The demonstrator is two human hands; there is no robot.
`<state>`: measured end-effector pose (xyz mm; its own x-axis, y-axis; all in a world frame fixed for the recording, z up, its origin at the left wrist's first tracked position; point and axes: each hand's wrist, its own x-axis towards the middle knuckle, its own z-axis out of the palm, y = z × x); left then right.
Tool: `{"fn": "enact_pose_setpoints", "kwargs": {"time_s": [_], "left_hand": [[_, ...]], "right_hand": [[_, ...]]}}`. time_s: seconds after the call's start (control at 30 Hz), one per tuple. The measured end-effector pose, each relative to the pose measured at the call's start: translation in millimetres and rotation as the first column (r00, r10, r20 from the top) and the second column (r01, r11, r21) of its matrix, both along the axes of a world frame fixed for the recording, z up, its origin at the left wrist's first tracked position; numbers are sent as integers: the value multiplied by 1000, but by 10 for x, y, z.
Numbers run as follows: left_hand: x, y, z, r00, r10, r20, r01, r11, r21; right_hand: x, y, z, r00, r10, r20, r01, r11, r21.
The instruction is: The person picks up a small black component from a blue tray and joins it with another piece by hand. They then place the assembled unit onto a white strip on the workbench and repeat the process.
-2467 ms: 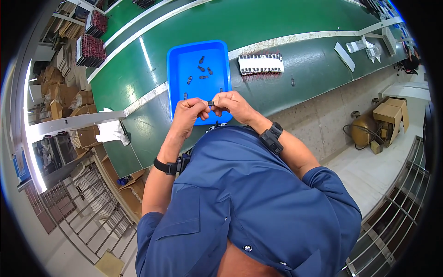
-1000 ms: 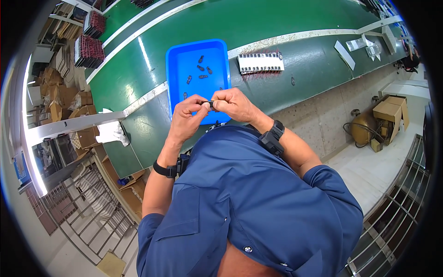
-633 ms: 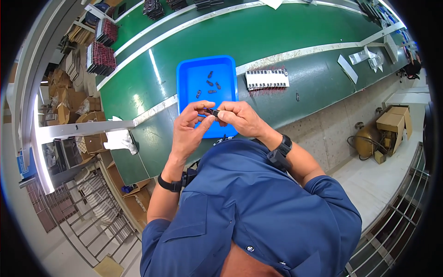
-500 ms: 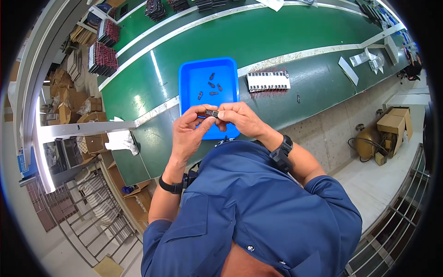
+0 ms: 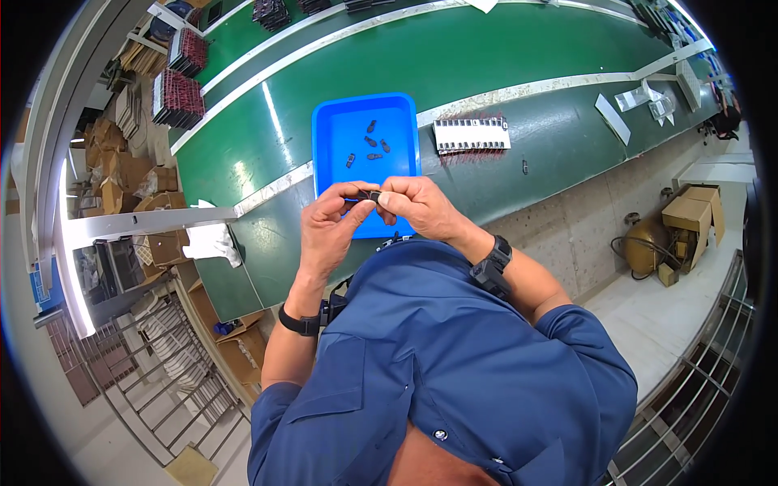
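Observation:
Over the near half of a blue plastic tray (image 5: 322, 134), both my hands pinch one small black part (image 5: 373, 195), whose exact kind is too small to make out. My left hand (image 5: 328, 227) has thumb and fingers closed on its left end. On its other end, the thumb and fingertips of my right hand (image 5: 423, 212) are pressed together. Fingers cover much of the part. Several similar small dark pieces (image 5: 370, 141) lie loose on the tray floor beyond my hands.
Right of the tray sits a white slotted strip with reddish wires (image 5: 472, 135). One small dark piece (image 5: 525, 167) lies apart on the green bench (image 5: 559, 154). Stacked wired panels (image 5: 177, 99) stand far left, near a white cloth (image 5: 213, 243). A metal post (image 5: 154, 223) crosses the left side.
The small black part has turned a little between my fingertips, and less of it shows. Both hands stay closed on it above the tray. The view has shifted slightly.

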<state>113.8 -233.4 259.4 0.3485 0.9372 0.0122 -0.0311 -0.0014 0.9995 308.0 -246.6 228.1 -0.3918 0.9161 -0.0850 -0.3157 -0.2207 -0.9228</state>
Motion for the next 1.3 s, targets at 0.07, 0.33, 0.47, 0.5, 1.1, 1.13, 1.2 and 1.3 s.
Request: {"fn": "enact_pose_setpoints", "kwargs": {"time_s": [0.07,0.33,0.47,0.5,1.1,1.13,1.2,1.3], "left_hand": [[26,-9,11,1000,9,22,-9,1000,-25],[39,-12,-16,993,80,90,-65,985,-160],[-3,1,-79,997,75,14,-73,991,-114],[-10,2,-81,998,59,-17,-61,992,-107],[46,100,-94,978,201,52,-177,941,-288],[41,106,-122,979,202,37,-184,945,-270],[30,108,-165,979,205,7,-197,952,-234],[11,93,-202,978,206,-18,-205,949,-239]], "right_hand": [[6,-17,16,1000,-15,16,15,1000,1],[-8,-27,10,964,-81,252,58,993,98],[6,-27,70,899,-135,417,32,969,243],[21,-30,77,889,-139,436,16,962,273],[26,-18,-157,979,-57,193,61,998,-15],[29,-15,-156,977,-69,202,73,997,-11],[28,-12,-156,972,-93,218,95,995,-2],[31,-20,-160,963,-106,249,104,994,20]]}}
